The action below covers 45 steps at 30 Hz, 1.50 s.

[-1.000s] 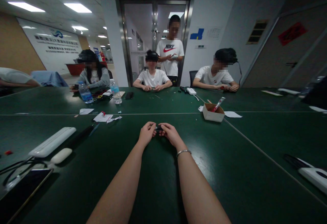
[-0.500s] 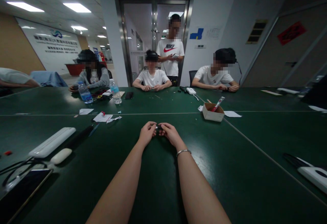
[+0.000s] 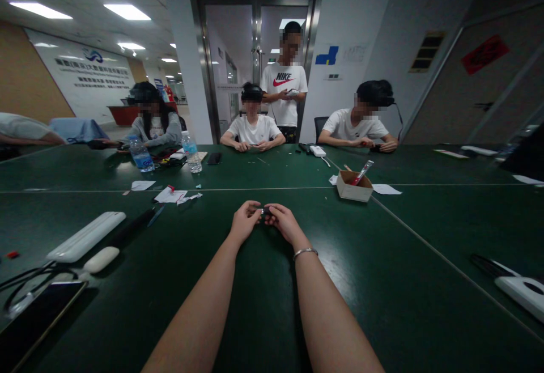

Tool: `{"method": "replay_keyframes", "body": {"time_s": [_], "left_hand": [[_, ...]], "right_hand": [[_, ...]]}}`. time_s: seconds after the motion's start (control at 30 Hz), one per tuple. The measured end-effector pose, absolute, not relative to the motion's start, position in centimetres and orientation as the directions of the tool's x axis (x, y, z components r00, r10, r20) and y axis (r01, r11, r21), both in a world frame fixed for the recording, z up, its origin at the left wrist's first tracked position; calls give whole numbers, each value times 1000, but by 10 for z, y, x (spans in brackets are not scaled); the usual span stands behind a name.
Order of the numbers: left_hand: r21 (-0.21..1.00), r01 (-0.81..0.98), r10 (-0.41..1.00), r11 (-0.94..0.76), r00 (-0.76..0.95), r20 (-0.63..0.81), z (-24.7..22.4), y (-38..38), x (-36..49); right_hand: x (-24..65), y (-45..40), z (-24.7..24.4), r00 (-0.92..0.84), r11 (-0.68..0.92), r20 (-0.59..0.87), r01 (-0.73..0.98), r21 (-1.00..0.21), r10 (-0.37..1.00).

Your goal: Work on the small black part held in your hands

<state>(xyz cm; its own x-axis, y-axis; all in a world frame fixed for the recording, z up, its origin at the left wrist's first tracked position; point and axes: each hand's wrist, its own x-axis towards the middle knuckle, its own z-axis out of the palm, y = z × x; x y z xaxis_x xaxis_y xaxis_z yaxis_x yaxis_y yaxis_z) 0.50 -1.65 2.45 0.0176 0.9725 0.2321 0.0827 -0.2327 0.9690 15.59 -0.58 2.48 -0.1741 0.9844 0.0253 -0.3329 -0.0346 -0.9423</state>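
My left hand (image 3: 245,220) and my right hand (image 3: 281,221) meet just above the dark green table (image 3: 263,293), in the middle of the view. The right fingers are closed around a small black object with a shiny silvery part (image 3: 266,211), too small to name. Its silvery end points at my left hand, whose thumb and fingertips are pinched against that end. Whether the left fingers hold a separate piece is hidden. A metal bracelet (image 3: 305,253) circles my right wrist.
On the left lie a white elongated case (image 3: 88,237), a white oval case (image 3: 102,260), a cable and a phone (image 3: 38,322). Beyond my hands stand a small open box (image 3: 355,190), paper scraps (image 3: 170,194) and two bottles (image 3: 192,153). Several people are across the table.
My hands stay in nearly the same place, with slight finger movement; a little more of the silvery part shows between them. The person at far left has moved their hands.
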Motion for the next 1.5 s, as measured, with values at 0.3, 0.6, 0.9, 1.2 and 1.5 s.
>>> {"method": "replay_keyframes", "body": {"time_s": [0.3,0.6,0.9,1.2,1.5], "left_hand": [[980,104,984,-170,-36,174,18,-11,7],[966,37,967,-256,19,255,23,-13,4],[987,101,986,-128,-96,137,26,-13,7],[977,11,977,-215,15,215,24,-13,5],[976,74,978,-206,-3,207,24,-14,5]], "right_hand": [[156,-6,24,-153,-24,22,-297,-955,988],[155,-4,22,-153,-9,36,-286,-958,988],[156,-7,25,-173,-7,42,-272,-962,984],[155,-6,24,-152,-18,29,-300,-954,988],[155,-8,27,-163,-27,22,-292,-956,986]]}}
